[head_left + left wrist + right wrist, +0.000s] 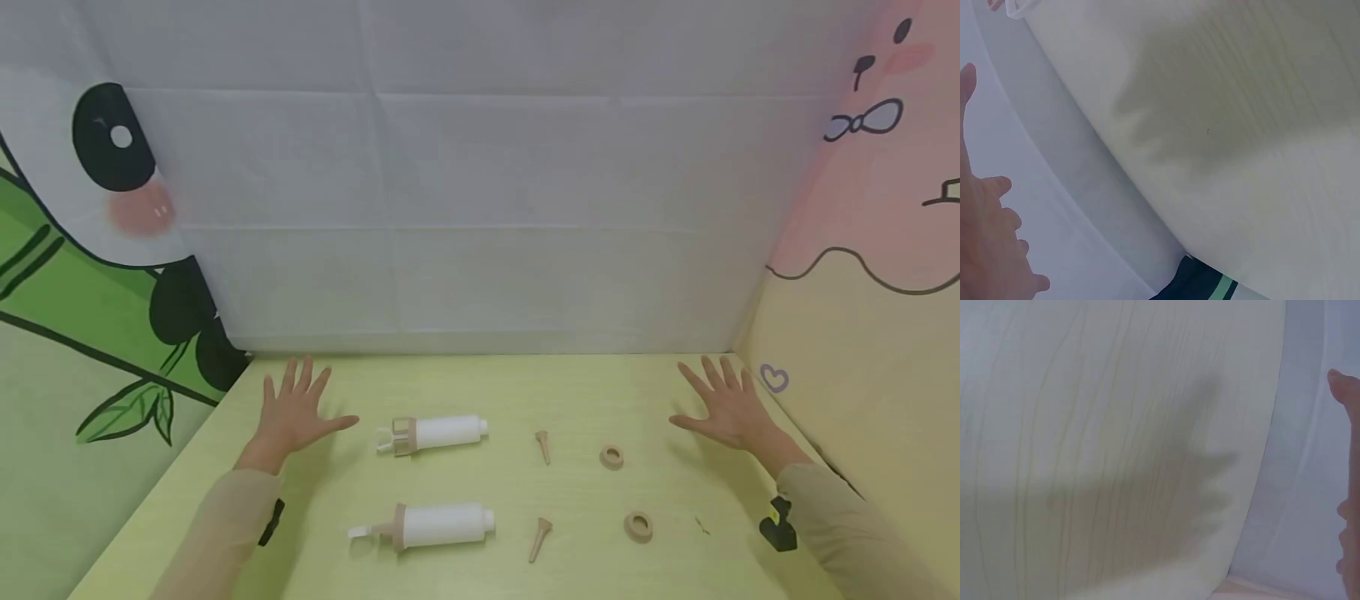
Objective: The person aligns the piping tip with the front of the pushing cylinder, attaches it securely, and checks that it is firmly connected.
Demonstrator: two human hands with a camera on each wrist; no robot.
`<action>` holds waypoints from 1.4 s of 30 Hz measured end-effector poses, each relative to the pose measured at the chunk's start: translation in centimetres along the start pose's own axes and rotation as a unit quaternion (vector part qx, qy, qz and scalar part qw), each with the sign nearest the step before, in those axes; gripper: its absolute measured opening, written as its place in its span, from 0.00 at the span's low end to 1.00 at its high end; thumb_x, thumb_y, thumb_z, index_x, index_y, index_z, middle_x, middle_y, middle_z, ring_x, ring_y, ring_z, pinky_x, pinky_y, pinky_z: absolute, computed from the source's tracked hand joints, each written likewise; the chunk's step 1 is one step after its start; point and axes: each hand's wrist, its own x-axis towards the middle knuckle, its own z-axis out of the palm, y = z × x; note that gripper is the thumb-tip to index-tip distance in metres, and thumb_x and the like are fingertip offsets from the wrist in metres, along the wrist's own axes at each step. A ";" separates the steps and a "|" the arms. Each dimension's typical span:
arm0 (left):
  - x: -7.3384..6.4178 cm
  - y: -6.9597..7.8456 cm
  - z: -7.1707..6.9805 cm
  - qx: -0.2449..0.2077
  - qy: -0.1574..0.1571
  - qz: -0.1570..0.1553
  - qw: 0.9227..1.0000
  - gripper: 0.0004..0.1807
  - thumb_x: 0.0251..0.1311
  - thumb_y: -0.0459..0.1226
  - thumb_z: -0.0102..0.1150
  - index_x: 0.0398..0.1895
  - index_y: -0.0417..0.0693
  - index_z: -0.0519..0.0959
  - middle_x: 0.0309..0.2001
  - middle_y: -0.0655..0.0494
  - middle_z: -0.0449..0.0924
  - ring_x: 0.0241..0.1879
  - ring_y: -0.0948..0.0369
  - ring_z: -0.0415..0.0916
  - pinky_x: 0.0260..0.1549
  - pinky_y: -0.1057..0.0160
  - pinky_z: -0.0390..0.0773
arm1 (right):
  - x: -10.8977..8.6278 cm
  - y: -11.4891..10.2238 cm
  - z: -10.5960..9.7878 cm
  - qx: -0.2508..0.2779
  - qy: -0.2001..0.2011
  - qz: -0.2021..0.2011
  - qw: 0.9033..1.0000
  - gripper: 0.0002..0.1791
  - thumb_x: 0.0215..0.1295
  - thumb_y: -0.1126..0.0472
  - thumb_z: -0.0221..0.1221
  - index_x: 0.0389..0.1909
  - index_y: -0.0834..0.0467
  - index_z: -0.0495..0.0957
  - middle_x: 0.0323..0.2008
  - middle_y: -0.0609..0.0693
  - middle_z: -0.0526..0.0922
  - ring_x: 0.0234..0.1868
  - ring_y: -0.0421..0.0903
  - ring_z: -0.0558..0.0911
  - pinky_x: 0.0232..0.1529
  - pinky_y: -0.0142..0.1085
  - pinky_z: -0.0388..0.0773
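My left hand hovers over the left of the table with fingers spread, holding nothing. On the right side, my right hand is likewise spread and holds nothing. Between them lie two white cylinders: the upper cylinder has a beige collar and a pale loop at its left end, and the lower cylinder has a beige flange and a stem with a white tip. Right of these are an upper beige tapered peg, a lower beige tapered peg, an upper beige ring and a lower beige ring.
The pale yellow tabletop meets a white creased back panel. Painted side walls stand at the left and right. A tiny thin mark or scrap shows right of the lower ring.
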 end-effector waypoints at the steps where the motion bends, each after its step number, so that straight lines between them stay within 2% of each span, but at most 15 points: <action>1: 0.1 0.2 -0.1 -0.003 0.001 0.003 1.000 0.57 0.44 0.68 0.51 0.67 0.36 0.54 0.67 0.29 0.39 0.66 0.36 0.32 0.56 0.32 0.30 | 0.0 -0.1 0.0 0.006 0.003 -0.006 1.000 0.48 0.52 0.33 0.54 0.67 0.57 0.53 0.63 0.73 0.53 0.63 0.73 0.49 0.57 0.67 0.42; 5: 0.4 1.1 -0.3 -0.008 0.003 0.015 1.000 0.56 0.44 0.68 0.52 0.67 0.36 0.54 0.67 0.30 0.40 0.67 0.38 0.31 0.58 0.33 0.32 | 0.2 -0.4 0.0 0.024 0.010 -0.028 0.999 0.47 0.52 0.35 0.55 0.67 0.58 0.55 0.63 0.72 0.54 0.63 0.72 0.50 0.57 0.66 0.43; 12: 0.7 3.0 -0.6 -0.033 0.002 0.048 0.998 0.53 0.47 0.64 0.55 0.67 0.36 0.53 0.68 0.32 0.40 0.67 0.39 0.35 0.60 0.36 0.39 | 0.5 -0.9 -0.2 0.040 -0.009 -0.043 0.998 0.46 0.53 0.37 0.56 0.66 0.59 0.55 0.63 0.71 0.55 0.63 0.70 0.52 0.59 0.64 0.44; 18: 1.3 4.6 -0.1 -0.047 0.013 0.083 0.995 0.50 0.49 0.59 0.57 0.67 0.34 0.53 0.67 0.30 0.42 0.66 0.39 0.40 0.61 0.41 0.47 | 0.9 -1.3 -0.1 0.049 -0.016 -0.055 0.997 0.45 0.53 0.37 0.56 0.66 0.60 0.56 0.62 0.70 0.58 0.62 0.68 0.55 0.59 0.62 0.47; 22: 1.7 5.7 0.4 -0.067 0.009 0.094 0.993 0.51 0.49 0.60 0.57 0.67 0.35 0.53 0.67 0.31 0.43 0.66 0.39 0.43 0.60 0.41 0.52 | 1.0 -1.9 -0.2 0.051 -0.013 -0.067 0.996 0.45 0.53 0.37 0.57 0.65 0.62 0.58 0.61 0.69 0.60 0.61 0.68 0.58 0.58 0.61 0.50; 29: 2.3 7.6 0.9 -0.118 -0.019 0.087 0.989 0.52 0.47 0.62 0.57 0.68 0.40 0.53 0.68 0.36 0.44 0.65 0.41 0.48 0.53 0.40 0.62 | 1.6 -2.5 -0.1 0.048 0.004 -0.087 0.995 0.44 0.52 0.38 0.59 0.63 0.63 0.61 0.58 0.69 0.65 0.58 0.67 0.63 0.57 0.60 0.55; 42: 3.8 11.2 1.0 -0.161 -0.048 0.081 0.982 0.50 0.47 0.62 0.57 0.68 0.42 0.55 0.67 0.42 0.53 0.64 0.43 0.52 0.56 0.42 0.60 | 3.6 -2.4 0.8 0.067 0.005 -0.107 0.992 0.43 0.52 0.38 0.59 0.63 0.61 0.62 0.58 0.66 0.67 0.57 0.65 0.65 0.55 0.59 0.60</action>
